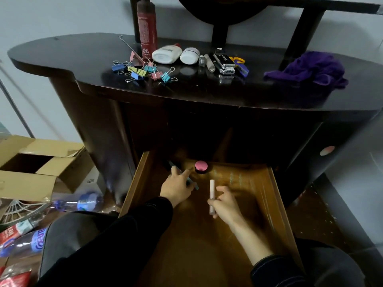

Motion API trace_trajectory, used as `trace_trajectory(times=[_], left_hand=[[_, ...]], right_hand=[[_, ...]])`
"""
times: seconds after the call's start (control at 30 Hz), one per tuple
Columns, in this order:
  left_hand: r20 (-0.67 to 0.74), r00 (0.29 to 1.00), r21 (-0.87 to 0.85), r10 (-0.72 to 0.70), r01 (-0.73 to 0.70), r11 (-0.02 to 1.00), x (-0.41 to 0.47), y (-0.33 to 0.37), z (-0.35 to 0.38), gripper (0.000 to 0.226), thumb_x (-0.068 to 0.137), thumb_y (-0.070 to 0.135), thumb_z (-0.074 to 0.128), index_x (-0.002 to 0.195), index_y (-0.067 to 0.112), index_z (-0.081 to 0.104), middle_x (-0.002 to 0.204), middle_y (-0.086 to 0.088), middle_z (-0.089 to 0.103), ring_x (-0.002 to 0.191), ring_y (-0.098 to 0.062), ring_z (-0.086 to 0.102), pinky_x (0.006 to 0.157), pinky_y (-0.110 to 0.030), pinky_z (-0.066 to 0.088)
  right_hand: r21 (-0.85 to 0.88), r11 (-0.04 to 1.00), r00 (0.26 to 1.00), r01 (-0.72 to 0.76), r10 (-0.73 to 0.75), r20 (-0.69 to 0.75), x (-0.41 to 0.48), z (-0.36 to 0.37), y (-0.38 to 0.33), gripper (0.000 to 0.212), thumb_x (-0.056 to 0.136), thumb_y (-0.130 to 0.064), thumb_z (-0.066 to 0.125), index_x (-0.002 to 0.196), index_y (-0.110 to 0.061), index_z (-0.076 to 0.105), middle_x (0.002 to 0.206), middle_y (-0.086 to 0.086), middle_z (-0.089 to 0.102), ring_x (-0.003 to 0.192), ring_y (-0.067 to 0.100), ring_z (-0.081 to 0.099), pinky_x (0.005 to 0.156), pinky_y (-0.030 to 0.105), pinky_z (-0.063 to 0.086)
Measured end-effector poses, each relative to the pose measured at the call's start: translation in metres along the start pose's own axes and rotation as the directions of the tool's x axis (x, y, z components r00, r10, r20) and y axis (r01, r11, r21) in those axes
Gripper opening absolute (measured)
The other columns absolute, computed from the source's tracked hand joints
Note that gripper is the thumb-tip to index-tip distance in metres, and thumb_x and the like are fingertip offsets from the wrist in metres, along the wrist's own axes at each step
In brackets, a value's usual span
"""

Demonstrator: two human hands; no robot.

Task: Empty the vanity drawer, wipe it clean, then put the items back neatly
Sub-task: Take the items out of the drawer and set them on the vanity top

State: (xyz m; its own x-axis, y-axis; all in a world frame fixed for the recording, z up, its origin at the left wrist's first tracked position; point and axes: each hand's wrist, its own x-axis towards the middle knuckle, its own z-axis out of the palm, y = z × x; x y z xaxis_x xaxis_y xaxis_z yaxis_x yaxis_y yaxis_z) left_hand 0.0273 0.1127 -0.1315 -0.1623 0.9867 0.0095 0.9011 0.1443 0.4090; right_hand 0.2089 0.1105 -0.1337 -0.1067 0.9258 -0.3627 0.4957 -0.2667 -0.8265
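**Two hands reaching into an open vanity drawer**

Dark, glossy wooden table (pixel 62 50) against a pale grey wall, with an amber wooden drawer (pixel 275 204) pulled out beneath it. Inside the drawer, toward the back: left hand (pixel 176 188) curled round a teal stick (pixel 194 185), just beside a round pink-lidded jar (pixel 201 166). Nearer the middle: right hand (pixel 224 204) gripping a pale pink tube (pixel 212 187), its free end pointing toward the drawer's back.

On the table:
- a heap of coloured binder clips (pixel 145 71)
- a tall maroon bottle (pixel 146 27) lettered "MAKE SENSE"
- two white containers (pixel 166 54) lying on their sides
- a crumpled purple cloth (pixel 310 68) at the right end

On the floor to the left: an open cardboard box (pixel 41 160) and plastic bottles (pixel 83 201), label lettering too blurred to read.
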Motion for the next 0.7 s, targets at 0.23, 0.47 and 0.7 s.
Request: trace_trajectory(times=[0.23, 0.47, 0.7], left_hand=[[-0.032, 0.996, 0.069, -0.080, 0.082, 0.994, 0.000, 0.002, 0.009, 0.035, 0.092, 0.036, 0.063, 0.119, 0.015, 0.054, 0.127, -0.009, 0.037, 0.102, -0.031, 0.056, 0.080, -0.033, 0.055], [-0.002, 0.965, -0.270, -0.261, 0.251, 0.929, -0.004, -0.012, 0.003, 0.047, 0.082, -0.006, 0.061, 0.121, 0.012, 0.042, 0.118, -0.014, 0.045, 0.071, -0.016, 0.052, 0.057, -0.025, 0.050], [-0.052, 0.960, -0.299, -0.274, 0.247, 0.922, 0.001, -0.013, 0.008, 0.063, 0.083, -0.008, 0.060, 0.135, 0.010, 0.030, 0.078, 0.003, 0.041, 0.064, -0.010, 0.050, 0.047, -0.020, 0.044]], right_hand=[[-0.069, 0.995, 0.997, 0.078, -0.078, 0.002, -0.003, 0.006, 0.001, 0.055, 0.097, -0.012, 0.063, 0.145, -0.020, 0.039, 0.090, -0.002, 0.061, 0.064, 0.013, 0.069, 0.049, 0.017, 0.048], [-0.113, 0.986, 0.992, 0.125, -0.125, 0.008, -0.006, 0.007, -0.001, 0.056, 0.095, -0.012, 0.063, 0.145, -0.021, 0.039, 0.086, -0.003, 0.059, 0.064, 0.012, 0.069, 0.052, 0.019, 0.049], [-0.135, 0.981, 0.990, 0.140, -0.140, 0.010, -0.008, 0.007, -0.003, 0.055, 0.095, -0.012, 0.063, 0.144, -0.021, 0.040, 0.083, -0.002, 0.060, 0.065, 0.014, 0.069, 0.055, 0.028, 0.058]])
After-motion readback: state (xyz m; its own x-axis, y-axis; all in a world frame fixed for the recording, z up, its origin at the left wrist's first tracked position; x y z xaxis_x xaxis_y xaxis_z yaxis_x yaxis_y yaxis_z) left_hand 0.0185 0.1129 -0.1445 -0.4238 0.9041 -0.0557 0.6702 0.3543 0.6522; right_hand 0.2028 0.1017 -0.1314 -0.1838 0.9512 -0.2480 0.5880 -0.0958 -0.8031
